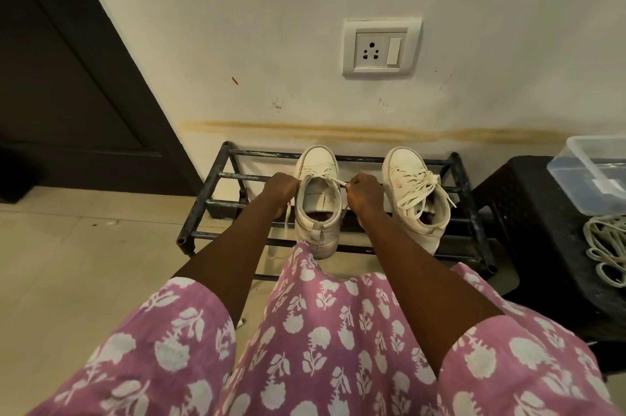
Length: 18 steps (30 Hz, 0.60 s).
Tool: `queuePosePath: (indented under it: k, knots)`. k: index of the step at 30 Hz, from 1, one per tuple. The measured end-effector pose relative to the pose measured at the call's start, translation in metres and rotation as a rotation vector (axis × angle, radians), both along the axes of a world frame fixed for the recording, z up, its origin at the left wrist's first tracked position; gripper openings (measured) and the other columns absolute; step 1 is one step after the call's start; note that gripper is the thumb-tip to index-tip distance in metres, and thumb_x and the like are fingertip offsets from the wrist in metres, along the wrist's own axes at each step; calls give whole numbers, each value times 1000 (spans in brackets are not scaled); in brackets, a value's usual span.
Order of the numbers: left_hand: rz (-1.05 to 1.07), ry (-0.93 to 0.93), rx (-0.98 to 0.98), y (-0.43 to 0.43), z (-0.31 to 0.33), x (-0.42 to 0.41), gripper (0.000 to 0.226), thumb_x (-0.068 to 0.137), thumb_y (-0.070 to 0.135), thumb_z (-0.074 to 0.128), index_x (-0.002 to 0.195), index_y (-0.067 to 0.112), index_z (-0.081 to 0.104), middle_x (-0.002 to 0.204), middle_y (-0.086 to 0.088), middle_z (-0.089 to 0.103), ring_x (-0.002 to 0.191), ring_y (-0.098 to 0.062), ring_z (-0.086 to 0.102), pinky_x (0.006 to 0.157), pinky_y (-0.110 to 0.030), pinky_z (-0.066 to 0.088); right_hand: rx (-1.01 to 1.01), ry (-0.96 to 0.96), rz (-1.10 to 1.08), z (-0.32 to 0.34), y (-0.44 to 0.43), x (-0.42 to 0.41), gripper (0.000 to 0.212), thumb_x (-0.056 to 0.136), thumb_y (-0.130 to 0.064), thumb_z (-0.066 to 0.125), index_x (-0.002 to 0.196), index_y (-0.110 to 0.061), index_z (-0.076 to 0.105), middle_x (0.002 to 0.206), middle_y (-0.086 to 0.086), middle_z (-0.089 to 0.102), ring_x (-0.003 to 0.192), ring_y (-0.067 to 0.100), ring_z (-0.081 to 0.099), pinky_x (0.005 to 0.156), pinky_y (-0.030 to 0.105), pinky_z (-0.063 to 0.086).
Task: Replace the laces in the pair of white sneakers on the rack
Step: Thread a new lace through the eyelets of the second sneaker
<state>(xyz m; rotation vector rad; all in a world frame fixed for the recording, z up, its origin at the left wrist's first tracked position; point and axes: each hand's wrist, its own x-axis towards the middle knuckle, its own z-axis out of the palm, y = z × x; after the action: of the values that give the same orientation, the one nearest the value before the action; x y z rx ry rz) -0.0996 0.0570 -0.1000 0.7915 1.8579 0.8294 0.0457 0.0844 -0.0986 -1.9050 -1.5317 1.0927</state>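
Two white sneakers stand on a black metal rack [216, 202] against the wall, toes pointing away from me. My left hand [281, 190] and my right hand [364, 193] flank the left sneaker [318, 212], and each pinches one end of its lace [338, 182] at the top eyelets. A loose lace end hangs down below my left hand. The right sneaker [416, 192] sits untouched, its lace still threaded and loosely bunched over the tongue. A bundle of spare pale laces [606, 246] lies on a black stool at the right.
The black stool [528, 212] stands right of the rack and carries a clear plastic box [592, 175]. A wall socket [381, 48] is above the rack. A dark door [67, 83] is at the left. Pale tiled floor [84, 246] spreads left of the rack.
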Motion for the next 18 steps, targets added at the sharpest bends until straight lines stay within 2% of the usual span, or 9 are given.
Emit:
queuePosePath:
  k: [3,6,8,10,13,16,18]
  knots:
    - [-20,43,-2,0,-1,0,26,94,9,47,68,9,51,71,-7,48,64,-17,43,69,-34,39,23,-19,18,-1,1,1,21,96,-9,46,104,-3,64,111,16,63,104,32,58,88,42,50]
    - [-16,57,-11,-1,0,1,19,94,9,47,77,4,55,77,-11,52,72,-21,48,72,-35,39,34,-29,44,1,1,1,20,95,-8,45,103,-4,63,111,16,62,104,32,57,87,41,49]
    - [-13,61,-25,0,2,-1,19,93,7,47,76,3,55,72,-8,50,67,-18,45,65,-33,37,29,-18,54,3,0,1,18,94,-7,44,94,-10,62,108,14,63,101,31,58,87,42,46]
    - [-40,86,-40,2,7,-1,18,93,4,46,79,-1,56,74,-10,53,71,-19,48,66,-32,38,37,8,54,6,0,2,20,92,-4,43,83,-15,57,103,11,65,97,29,58,87,42,45]
    - [-106,234,3,10,20,1,22,93,3,44,100,-9,61,104,-24,60,93,-29,55,80,-35,43,23,206,20,15,3,7,16,90,-1,46,87,-14,55,96,10,62,87,21,58,79,34,46]
    - [-172,373,162,15,39,10,31,93,7,46,120,3,61,126,-12,59,117,-27,53,98,-33,41,-75,485,0,33,10,16,16,91,2,46,87,-11,54,84,8,59,69,12,55,61,25,39]
    - [-280,391,272,18,50,18,29,94,8,48,117,7,64,126,-7,62,120,-21,53,98,-26,38,-102,562,21,45,14,20,22,91,5,45,80,-11,56,75,6,57,64,10,53,56,21,35]
